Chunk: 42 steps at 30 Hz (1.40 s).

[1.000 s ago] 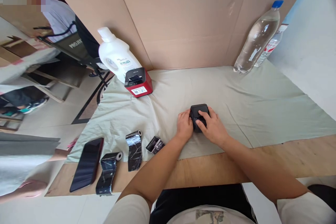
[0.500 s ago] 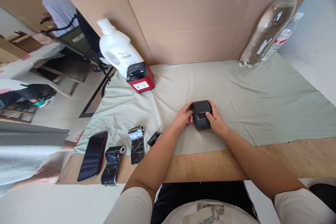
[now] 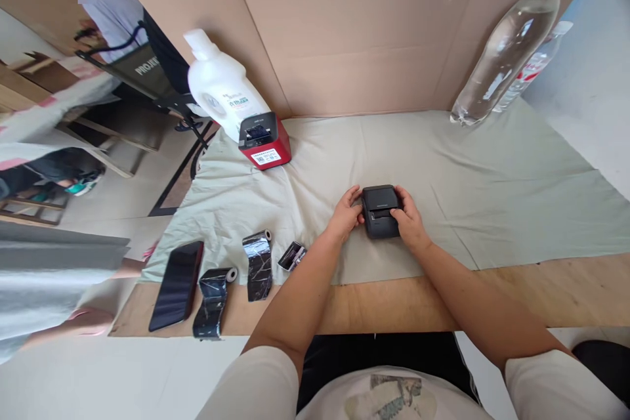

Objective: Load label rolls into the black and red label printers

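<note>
Two hands [image 3: 378, 216] grip one black printer [image 3: 380, 210].

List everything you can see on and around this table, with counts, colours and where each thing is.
black device: 1, black, mid cloth, between both hands
red device: 1, red with black top, back left
white bottle: 1, white, behind the red device
clear bottles: 2, clear, back right
dark rolls: 3, black, front left
phone: 1, black, front left edge
cloth: 1, pale green, over the table
cardboard: 1, brown, behind
left hand: on the black device's left side
right hand: on its right side
</note>
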Each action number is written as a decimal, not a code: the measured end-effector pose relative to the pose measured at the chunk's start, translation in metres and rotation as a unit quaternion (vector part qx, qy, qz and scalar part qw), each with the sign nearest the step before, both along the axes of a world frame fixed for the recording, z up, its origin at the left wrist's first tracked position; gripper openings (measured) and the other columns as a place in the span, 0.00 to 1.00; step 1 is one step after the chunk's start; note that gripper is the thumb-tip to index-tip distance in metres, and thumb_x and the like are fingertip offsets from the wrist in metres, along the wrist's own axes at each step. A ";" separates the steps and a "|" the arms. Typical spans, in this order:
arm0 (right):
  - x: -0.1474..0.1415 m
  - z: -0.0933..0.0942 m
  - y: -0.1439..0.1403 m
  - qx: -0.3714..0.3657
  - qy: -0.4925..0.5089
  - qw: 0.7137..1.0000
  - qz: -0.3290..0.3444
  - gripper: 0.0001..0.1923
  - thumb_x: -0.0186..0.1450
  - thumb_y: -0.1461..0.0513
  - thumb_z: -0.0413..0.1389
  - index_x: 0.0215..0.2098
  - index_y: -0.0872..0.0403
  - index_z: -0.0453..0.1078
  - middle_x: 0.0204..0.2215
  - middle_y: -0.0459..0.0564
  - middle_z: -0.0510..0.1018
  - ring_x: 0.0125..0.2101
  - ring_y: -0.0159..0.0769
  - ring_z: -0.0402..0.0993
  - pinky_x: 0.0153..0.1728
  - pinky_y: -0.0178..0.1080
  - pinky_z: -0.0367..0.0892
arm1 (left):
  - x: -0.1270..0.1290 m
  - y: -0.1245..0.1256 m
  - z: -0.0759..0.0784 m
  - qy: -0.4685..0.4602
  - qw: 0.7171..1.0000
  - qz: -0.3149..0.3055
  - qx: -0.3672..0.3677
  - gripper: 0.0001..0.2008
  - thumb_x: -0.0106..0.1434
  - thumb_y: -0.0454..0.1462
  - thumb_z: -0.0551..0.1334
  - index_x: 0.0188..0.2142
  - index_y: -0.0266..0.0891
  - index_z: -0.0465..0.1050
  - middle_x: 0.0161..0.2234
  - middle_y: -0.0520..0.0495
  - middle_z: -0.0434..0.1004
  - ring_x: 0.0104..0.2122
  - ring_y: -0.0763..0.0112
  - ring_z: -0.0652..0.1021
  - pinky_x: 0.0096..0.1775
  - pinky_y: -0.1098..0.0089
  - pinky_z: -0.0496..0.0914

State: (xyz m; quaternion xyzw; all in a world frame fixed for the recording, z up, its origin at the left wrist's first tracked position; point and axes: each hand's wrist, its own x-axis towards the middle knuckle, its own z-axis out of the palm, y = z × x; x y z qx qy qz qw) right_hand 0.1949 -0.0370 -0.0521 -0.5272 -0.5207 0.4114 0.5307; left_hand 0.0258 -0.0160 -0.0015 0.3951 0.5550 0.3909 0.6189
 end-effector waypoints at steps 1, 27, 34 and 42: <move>0.001 0.001 0.001 -0.008 0.021 1.000 0.001 0.30 0.61 0.57 0.53 0.61 0.51 0.60 0.61 0.56 0.68 0.60 0.46 0.65 0.65 0.55 0.57 | 0.001 -0.001 -0.002 0.013 1.000 0.012 0.007 0.30 0.53 0.26 0.57 0.57 0.43 0.65 0.58 0.42 0.72 0.16 0.87 0.66 0.17 0.77 0.56; 0.007 0.005 0.005 0.126 -0.155 0.980 -0.022 0.27 0.71 0.46 0.43 0.58 0.51 0.66 0.55 0.57 0.73 0.56 0.45 0.67 0.60 0.55 0.61 | 0.022 -0.002 0.021 0.367 0.875 -0.031 0.315 0.08 0.63 0.31 0.57 0.41 0.41 0.72 0.47 0.42 0.78 0.45 0.60 0.71 0.51 0.60 0.65; 0.007 0.001 0.007 0.128 -0.155 0.979 -0.035 0.27 0.71 0.44 0.42 0.54 0.51 0.69 0.52 0.57 0.75 0.55 0.46 0.68 0.60 0.55 0.62 | 0.037 0.027 0.042 0.518 0.775 -0.254 0.256 0.09 0.61 0.38 0.62 0.27 0.38 0.77 0.36 0.35 0.78 0.50 0.44 0.67 0.53 0.47 0.55; 0.006 0.003 0.006 0.139 -0.154 0.977 -0.041 0.26 0.71 0.44 0.42 0.52 0.51 0.70 0.50 0.57 0.76 0.53 0.45 0.69 0.59 0.54 0.63 | 0.043 0.038 0.050 0.563 0.737 -0.316 0.198 0.11 0.59 0.43 0.65 0.33 0.37 0.77 0.44 0.33 0.76 0.52 0.42 0.66 0.53 0.47 0.55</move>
